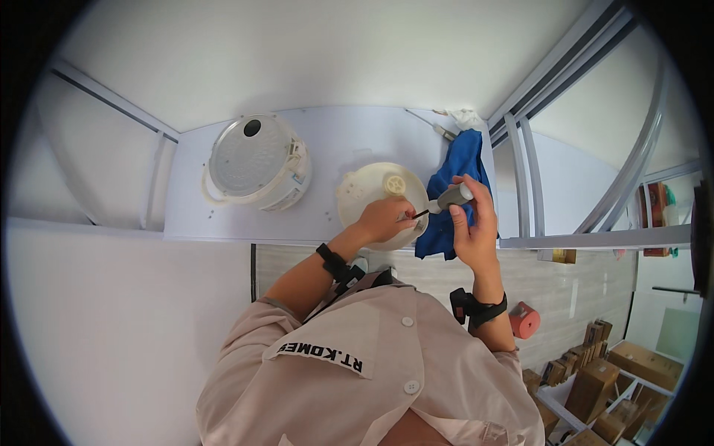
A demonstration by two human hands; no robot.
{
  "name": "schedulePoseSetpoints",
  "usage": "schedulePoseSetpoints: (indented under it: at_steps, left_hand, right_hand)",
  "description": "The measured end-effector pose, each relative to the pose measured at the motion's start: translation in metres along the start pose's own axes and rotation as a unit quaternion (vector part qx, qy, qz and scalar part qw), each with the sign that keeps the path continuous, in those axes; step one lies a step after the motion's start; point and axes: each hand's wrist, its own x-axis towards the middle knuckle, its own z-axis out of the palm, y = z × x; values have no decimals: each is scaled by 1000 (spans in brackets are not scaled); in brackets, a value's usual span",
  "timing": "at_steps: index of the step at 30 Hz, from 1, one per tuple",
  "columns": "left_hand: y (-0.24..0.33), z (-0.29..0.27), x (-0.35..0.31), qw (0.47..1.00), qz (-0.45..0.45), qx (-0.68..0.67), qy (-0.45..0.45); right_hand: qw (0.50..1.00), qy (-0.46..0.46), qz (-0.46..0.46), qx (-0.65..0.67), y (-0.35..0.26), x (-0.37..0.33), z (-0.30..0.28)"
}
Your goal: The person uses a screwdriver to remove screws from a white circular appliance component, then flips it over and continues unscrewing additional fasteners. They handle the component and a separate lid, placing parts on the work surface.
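The right hand (pixel 474 223) is closed around the grey handle of a screwdriver (pixel 446 200), whose dark shaft points left toward the left hand (pixel 383 218). The left hand is curled over the near edge of a round cream plastic housing (pixel 372 186) on the white table (pixel 335 141), fingertips pinched at the screwdriver tip. Just behind the right hand lies a blue cloth (pixel 457 160). Well left of the left hand stands a white round appliance body (pixel 256 160).
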Motion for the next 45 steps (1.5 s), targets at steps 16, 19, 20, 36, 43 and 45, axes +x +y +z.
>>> schedulePoseSetpoints:
  at_steps: [16, 19, 20, 36, 43, 45]
  left_hand:
    - [-3, -38, -57, 964, 94, -26, 247]
    - [-11, -49, -82, 955, 14, -76, 285]
    - [-14, -53, -90, 950, -4, -82, 300]
    - [-99, -55, -145, 939, -191, 24, 284]
    - [-113, -52, -129, 952, -142, 61, 264]
    - [-117, -53, -128, 957, -146, 44, 245]
  right_hand:
    - [979, 38, 17, 198, 8, 23, 41]
    - [974, 15, 6, 227, 4, 30, 61]
    - [971, 6, 1, 237, 1, 33, 68]
    - [973, -35, -24, 228, -15, 44, 115]
    - [978, -5, -2, 207, -16, 44, 115]
    - [978, -1, -3, 211, -16, 44, 117]
